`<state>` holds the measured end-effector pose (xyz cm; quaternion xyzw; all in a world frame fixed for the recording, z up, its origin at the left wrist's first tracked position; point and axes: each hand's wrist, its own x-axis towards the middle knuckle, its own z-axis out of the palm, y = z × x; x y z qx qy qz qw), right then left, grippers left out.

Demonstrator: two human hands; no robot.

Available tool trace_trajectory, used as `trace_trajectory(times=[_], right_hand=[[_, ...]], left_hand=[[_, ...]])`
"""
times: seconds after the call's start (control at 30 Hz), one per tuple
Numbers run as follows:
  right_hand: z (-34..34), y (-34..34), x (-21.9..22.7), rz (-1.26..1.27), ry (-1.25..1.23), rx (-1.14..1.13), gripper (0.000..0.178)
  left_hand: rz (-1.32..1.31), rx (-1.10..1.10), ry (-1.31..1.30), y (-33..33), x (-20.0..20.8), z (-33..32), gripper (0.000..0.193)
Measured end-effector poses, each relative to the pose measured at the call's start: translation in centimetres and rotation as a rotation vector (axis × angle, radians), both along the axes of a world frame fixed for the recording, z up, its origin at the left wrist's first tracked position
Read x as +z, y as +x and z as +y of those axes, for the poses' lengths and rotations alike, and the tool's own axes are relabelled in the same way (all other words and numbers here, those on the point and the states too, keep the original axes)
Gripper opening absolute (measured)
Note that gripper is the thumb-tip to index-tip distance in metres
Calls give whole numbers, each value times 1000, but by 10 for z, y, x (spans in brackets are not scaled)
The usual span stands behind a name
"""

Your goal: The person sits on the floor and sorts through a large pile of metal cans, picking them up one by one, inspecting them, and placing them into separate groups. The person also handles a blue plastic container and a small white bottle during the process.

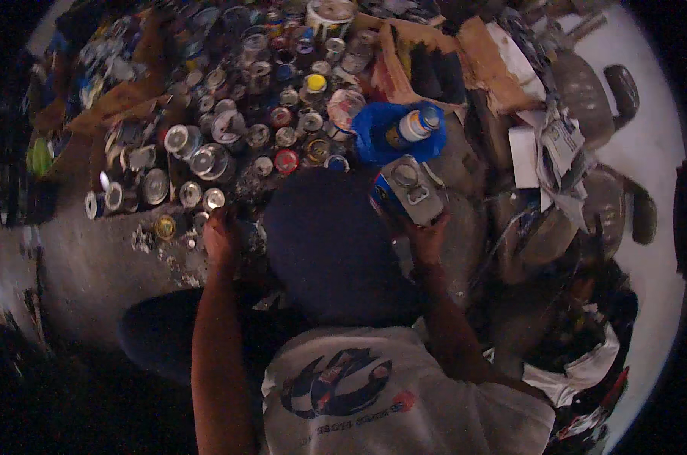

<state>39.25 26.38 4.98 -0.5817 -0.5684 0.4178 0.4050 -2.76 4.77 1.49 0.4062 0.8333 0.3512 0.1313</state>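
A rectangular metal can (415, 193) with a silver top and a blue side is in my right hand (427, 235), tilted. A round cap and a handle show on its top. My left hand (220, 239) is lower left of it, fingers drawn together at a small round can (213, 199) with a shiny top, at the near edge of a crowd of tins. The dim light hides part of that grip. Between my arms a large dark rounded shape (339, 246) covers the middle of the view.
Many used cans and jars (282, 117) stand packed together ahead. Right of them, a white bottle (419, 125) is on a blue plastic bag (366, 136). Behind that is an open cardboard box (423, 64). Papers (559, 152) and plastic chairs (605, 205) are at the right.
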Motion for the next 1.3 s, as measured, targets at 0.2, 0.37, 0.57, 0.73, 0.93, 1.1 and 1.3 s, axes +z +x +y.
trace_trajectory(times=[0.2, 0.37, 0.57, 0.73, 0.93, 1.1, 1.3], right_hand=[[7, 8, -49, 142, 102, -46, 98], [26, -11, -87, 147, 196, -104, 103], [38, -29, -82, 98, 207, -25, 92], [19, -21, -26, 77, 173, -108, 83], [-11, -31, 92, 68, 277, -321, 72], [-26, -117, 190, -12, 494, 234, 61], [-54, -285, 111, -422, 456, 1265, 58]], left_hand=[[-83, -15, -67, -5, -9, 6, 25], [-249, 69, 67, -8, -16, 0, 26], [-107, 59, -173, -9, -27, -11, 29], [-124, 31, -5, -13, -44, -1, 31], [104, -80, -114, -16, -27, 11, 24], [7, -36, -203, -19, -23, 18, 22], [-81, 66, -185, -14, -34, 16, 37]])
